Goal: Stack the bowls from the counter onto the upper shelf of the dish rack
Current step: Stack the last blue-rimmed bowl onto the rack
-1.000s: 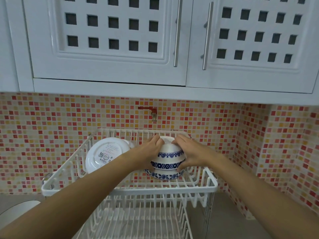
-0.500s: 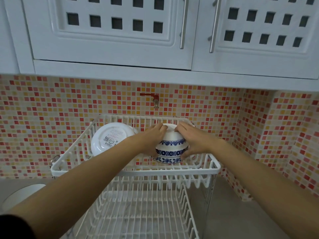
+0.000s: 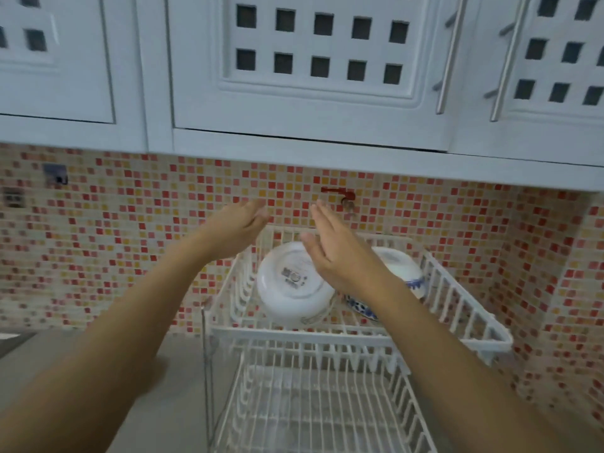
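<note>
A white wire dish rack (image 3: 353,336) stands against the mosaic wall. On its upper shelf a plain white bowl (image 3: 291,286) leans on its side, its base with a label facing me. To its right a blue-and-white patterned bowl (image 3: 405,273) rests upside down and tilted, partly hidden by my right wrist. My left hand (image 3: 237,228) is raised above the rack's left rear corner, fingers apart, holding nothing. My right hand (image 3: 336,253) hovers above both bowls, open and touching neither.
The rack's lower shelf (image 3: 313,410) holds nothing that I can see. White wall cabinets (image 3: 307,70) with metal handles hang overhead. A red tap (image 3: 340,194) sticks out of the tiled wall behind the rack. Grey counter (image 3: 183,371) runs to the left.
Both hands have let go of the blue-and-white bowl and lifted away from it. The bowl now rests on the upper shelf. The camera has swung left, so the rack appears further right.
</note>
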`<state>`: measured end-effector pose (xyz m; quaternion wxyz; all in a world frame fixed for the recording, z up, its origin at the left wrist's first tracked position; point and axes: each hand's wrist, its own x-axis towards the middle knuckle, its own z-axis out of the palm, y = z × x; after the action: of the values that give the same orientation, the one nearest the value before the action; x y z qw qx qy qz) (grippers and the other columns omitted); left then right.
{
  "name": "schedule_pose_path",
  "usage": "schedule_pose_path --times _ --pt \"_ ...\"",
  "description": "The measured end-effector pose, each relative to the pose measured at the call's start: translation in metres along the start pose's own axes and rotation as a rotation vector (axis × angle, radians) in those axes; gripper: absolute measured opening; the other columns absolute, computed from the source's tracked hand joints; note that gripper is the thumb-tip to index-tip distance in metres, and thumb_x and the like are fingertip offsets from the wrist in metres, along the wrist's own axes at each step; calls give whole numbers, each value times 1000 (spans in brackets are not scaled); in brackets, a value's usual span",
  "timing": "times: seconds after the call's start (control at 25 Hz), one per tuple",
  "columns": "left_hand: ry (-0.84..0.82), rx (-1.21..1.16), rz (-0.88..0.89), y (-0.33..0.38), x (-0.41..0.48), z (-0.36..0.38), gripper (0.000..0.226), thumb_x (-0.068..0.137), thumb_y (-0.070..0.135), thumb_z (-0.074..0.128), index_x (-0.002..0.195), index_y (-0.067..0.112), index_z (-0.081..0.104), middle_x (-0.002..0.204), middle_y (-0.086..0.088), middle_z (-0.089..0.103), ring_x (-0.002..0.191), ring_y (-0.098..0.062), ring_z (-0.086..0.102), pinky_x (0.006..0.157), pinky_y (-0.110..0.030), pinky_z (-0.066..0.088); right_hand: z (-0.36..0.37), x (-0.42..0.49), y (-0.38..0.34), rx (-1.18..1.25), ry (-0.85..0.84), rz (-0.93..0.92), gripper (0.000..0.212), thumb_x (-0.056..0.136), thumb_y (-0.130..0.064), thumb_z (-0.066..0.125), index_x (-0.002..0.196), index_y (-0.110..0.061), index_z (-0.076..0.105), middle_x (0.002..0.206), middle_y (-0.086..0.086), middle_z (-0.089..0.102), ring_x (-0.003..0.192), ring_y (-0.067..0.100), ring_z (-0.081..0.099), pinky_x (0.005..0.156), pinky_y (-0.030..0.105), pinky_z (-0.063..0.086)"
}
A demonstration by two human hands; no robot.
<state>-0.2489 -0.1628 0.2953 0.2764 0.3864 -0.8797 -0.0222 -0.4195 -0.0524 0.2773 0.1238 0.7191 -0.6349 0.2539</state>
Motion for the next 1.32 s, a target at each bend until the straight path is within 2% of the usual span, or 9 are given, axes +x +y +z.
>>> schedule_pose_path --times 0.24,0.48,0.72,0.84,0.96,1.04,1.16,1.32 --pt "-38 16 -299 -163 -67 -20 56 100 42 22 147 11 24 154 -11 28 141 -28 28 114 -40 24 97 59 -147 128 77 -1 61 100 -41 21 149 -9 6 159 8 2 147 19 3 117 32 6" --pt "-148 27 -463 -286 -125 -9 56 101 37 24 146 4 24 154 -15 28 142 -30 26 115 -41 23 232 97 -228 260 -140 133 62 101 -36 26 148 -4 2 159 13 -2 147 25 0 118 38 11" --pt "-277 -61 -643 -379 -167 71 56 101 32 28 145 -2 21 153 -20 26 141 -32 26 114 -40 23 382 101 -235 141 -323 314 65 99 -38 30 147 -1 6 158 18 3 146 30 5 119 41 13" --pt "-315 -94 -747 -409 -183 122 59 100 34 30 145 -2 19 152 -22 28 139 -35 29 114 -41 24 438 96 -226 137 -380 413 66 98 -40 33 147 -3 10 157 16 9 144 31 15 116 39 20" --pt "-326 -155 -824 -429 -194 167 59 99 32 33 145 -2 17 149 -22 33 136 -35 34 111 -41 28 490 91 -211 219 -474 550 70 96 -46 37 147 -4 15 154 17 22 137 32 32 109 40 31" --pt "-284 -260 -925 -433 -198 184 54 100 28 34 142 -3 22 142 -25 41 130 -37 41 104 -39 35 513 85 -209 411 -519 635 69 94 -47 40 145 -5 20 148 17 33 131 33 39 105 41 35" --pt "-249 -418 -1045 -440 -197 203 40 100 22 33 131 -2 34 130 -28 52 117 -39 50 89 -34 40 541 81 -212 595 -483 681 60 94 -31 46 144 -9 21 147 14 36 132 30 40 111 38 32" --pt "-219 -479 -1077 -439 -195 209 40 99 21 34 132 -3 34 129 -28 52 117 -39 51 90 -34 42 543 83 -214 590 -444 709 61 88 -4 46 143 -6 19 143 16 39 126 31 43 104 34 35"
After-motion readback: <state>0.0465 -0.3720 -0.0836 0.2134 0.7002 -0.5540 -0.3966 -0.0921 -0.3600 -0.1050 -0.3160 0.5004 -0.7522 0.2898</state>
